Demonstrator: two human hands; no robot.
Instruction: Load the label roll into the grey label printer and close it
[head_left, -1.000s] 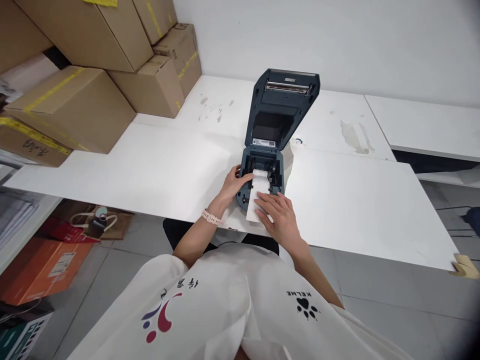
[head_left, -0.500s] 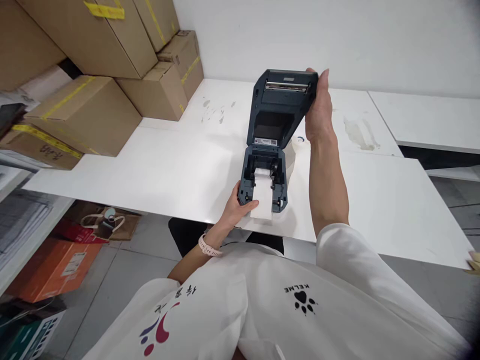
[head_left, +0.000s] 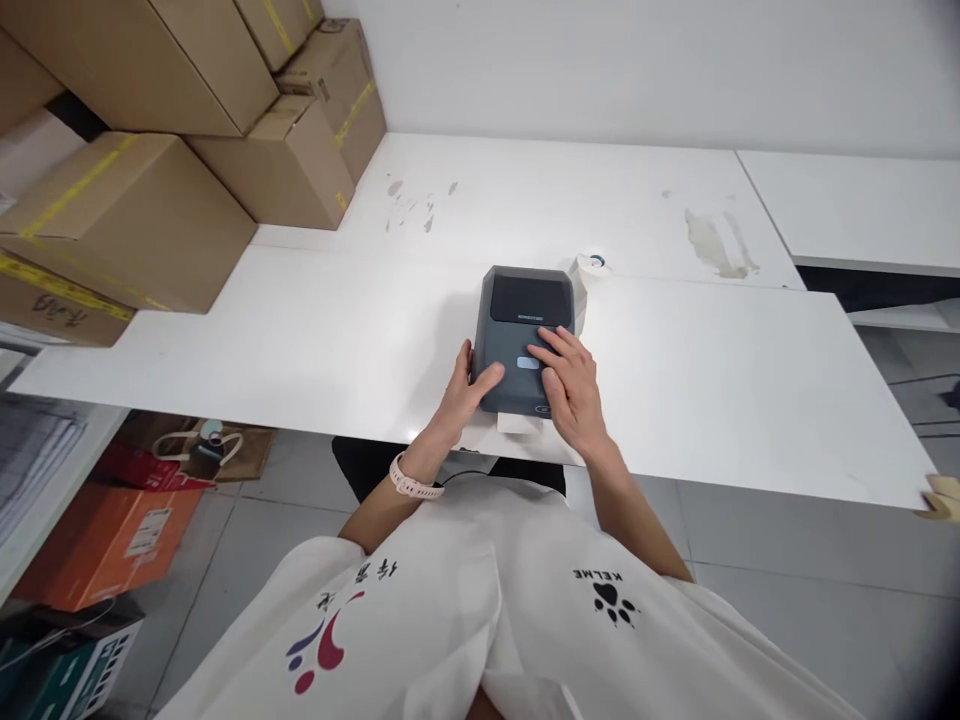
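A dark grey label printer [head_left: 511, 345] lies on the white table, its lid down. From its front edge a white paper strip [head_left: 519, 424] sticks out. My left hand [head_left: 461, 395] grips the printer's left front side, thumb on top and fingers along the side. Flat on the right front of the lid rests my right hand [head_left: 574, 385], fingers stretched out near a small light button [head_left: 528, 363]. Behind the printer's right side lies a white paper or bag [head_left: 583, 285], partly hidden.
Cardboard boxes [head_left: 285, 165] with yellow tape are stacked at the table's left end. The white table [head_left: 337, 330] meets a wall at the back. On the floor at the left stand an orange box [head_left: 105, 540] and a paper bag [head_left: 251, 455].
The printer's lid, raised earlier in my right hand, is now down. My right hand has come down and nearer to me. My left thumb has moved from the paper strip onto the lid.
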